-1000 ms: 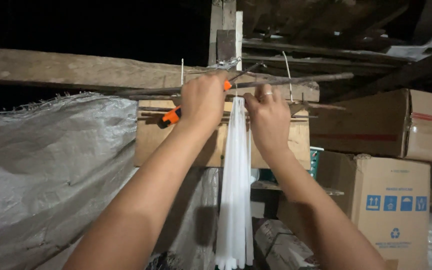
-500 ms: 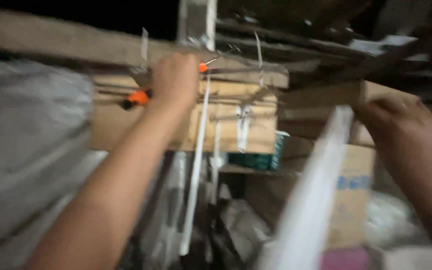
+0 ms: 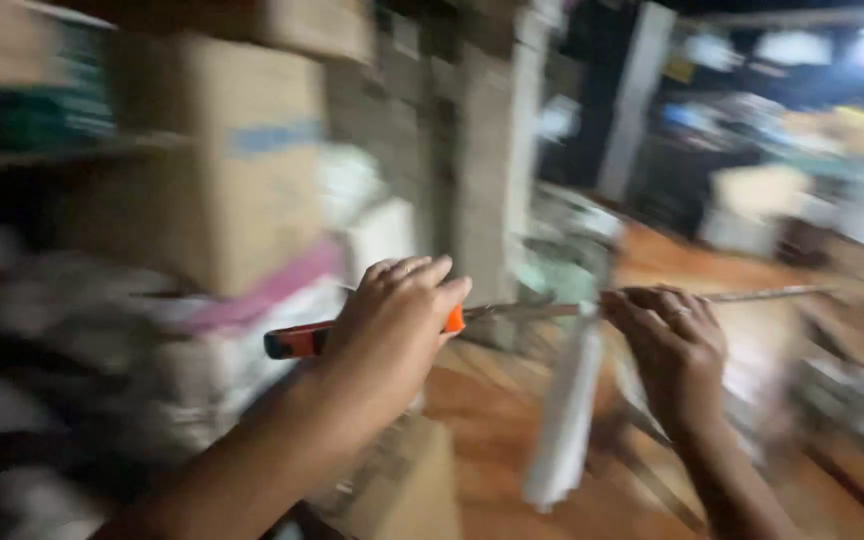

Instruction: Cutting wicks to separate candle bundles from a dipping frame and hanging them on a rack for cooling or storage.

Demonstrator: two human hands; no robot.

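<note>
At mid-frame, the left hand (image 3: pixel 392 335) clamps an orange-handled tool (image 3: pixel 297 340) lying horizontally, its thin shaft (image 3: pixel 532 310) reaching rightward to the right hand (image 3: pixel 672 350) closed around white strips (image 3: pixel 567 410).

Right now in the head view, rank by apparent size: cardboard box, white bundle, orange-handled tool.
1. cardboard box, clearly largest.
2. white bundle, hanging by the right hand.
3. orange-handled tool, partly hidden by the left hand.
Motion blur and nearness make 2 versus 3 unsure.

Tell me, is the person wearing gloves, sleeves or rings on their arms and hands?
No gloves and no sleeves: both forearms are bare as far as the picture shows. The right hand has a thin ring on one finger. The left hand shows no ring, though the picture is blurry.
</note>
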